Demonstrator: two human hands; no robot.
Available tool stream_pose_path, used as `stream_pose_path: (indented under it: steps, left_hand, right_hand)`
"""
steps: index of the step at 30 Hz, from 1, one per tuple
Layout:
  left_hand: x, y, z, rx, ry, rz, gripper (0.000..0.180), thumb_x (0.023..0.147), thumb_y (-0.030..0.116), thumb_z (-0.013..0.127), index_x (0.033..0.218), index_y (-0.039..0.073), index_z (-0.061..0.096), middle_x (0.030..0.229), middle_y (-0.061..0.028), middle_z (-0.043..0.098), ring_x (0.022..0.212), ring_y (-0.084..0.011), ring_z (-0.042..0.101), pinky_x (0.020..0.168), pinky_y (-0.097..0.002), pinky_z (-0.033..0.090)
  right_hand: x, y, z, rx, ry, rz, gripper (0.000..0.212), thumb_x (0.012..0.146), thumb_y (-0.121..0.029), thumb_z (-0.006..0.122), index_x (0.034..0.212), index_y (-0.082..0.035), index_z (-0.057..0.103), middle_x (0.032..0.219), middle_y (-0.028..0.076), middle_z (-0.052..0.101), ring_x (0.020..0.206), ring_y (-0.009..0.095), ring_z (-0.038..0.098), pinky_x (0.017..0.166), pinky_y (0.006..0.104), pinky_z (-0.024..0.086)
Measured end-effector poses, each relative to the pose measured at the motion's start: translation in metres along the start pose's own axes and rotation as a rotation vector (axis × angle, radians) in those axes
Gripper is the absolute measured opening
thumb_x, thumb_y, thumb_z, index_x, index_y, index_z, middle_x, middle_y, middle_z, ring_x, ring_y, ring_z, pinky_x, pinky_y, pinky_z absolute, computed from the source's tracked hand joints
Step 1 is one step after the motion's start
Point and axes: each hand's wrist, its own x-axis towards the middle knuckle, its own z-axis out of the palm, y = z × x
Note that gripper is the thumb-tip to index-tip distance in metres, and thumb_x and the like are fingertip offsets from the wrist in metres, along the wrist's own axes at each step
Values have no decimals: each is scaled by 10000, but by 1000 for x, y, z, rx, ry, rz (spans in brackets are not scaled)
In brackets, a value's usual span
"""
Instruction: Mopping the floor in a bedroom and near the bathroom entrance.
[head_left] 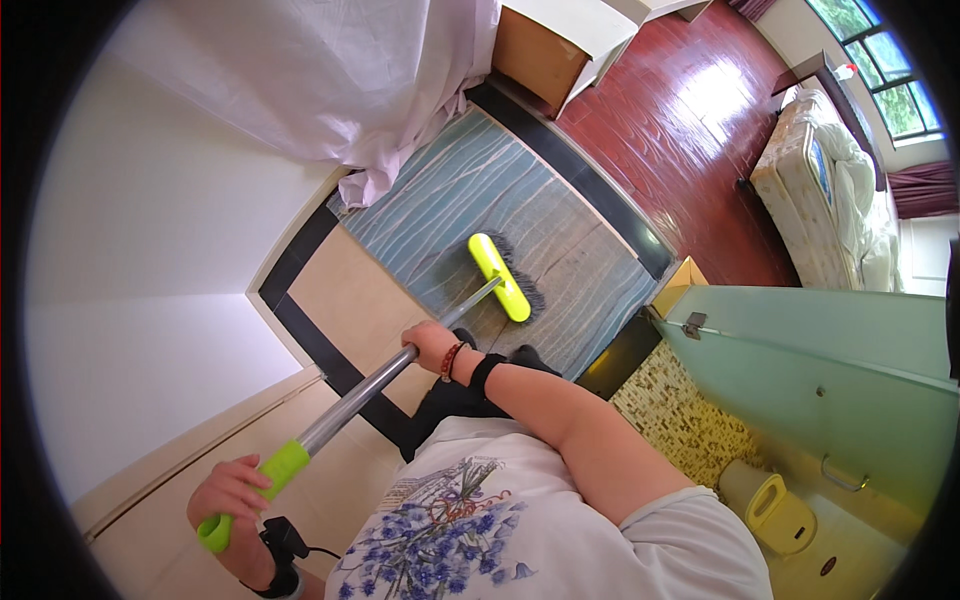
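Observation:
A long-handled broom (357, 409) slants across the view from lower left to the middle. My left hand (228, 492) is closed around the green grip at its upper end. Farther down, my right hand (432, 346) wraps the grey metal pole. The broom's yellow-green head (499, 278), with dark bristles along its far side, rests on a blue-grey mat (420, 205) patterned with pale wavy lines. My dark shoes are partly visible at the mat's near edge, below the head.
A pale curtain (330, 80) hangs at the upper left, its bunched end touching the mat. Dark reddish wood flooring (690, 120) lies beyond a black border, with a mattress (800, 175) at right. A frosted glass door (810, 360) stands open beside a yellow stool (780, 515).

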Motion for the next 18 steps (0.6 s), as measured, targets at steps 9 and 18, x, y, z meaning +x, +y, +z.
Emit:
stream_pose_path:
  steps: [9,18]
  left_hand:
    - [-12,7,-32,-110,60,366,332,736,338,586,532,145,409,476,31,452,503,-131,453,689,-335,373]
    - [10,-51,-4,-422,-108,129,233,737,229,578,588,120,436,565,-19,483,584,-170,490,762,-390,392]
  right_hand:
    - [-6,-59,2,100,-93,-82,99,630,-131,628,685,-87,558,702,108,562,753,295,534,663,384,424]
    - [-74,6,-33,-37,67,131,87,607,-107,591,653,-72,527,678,141,543,706,320,526,633,402,423]
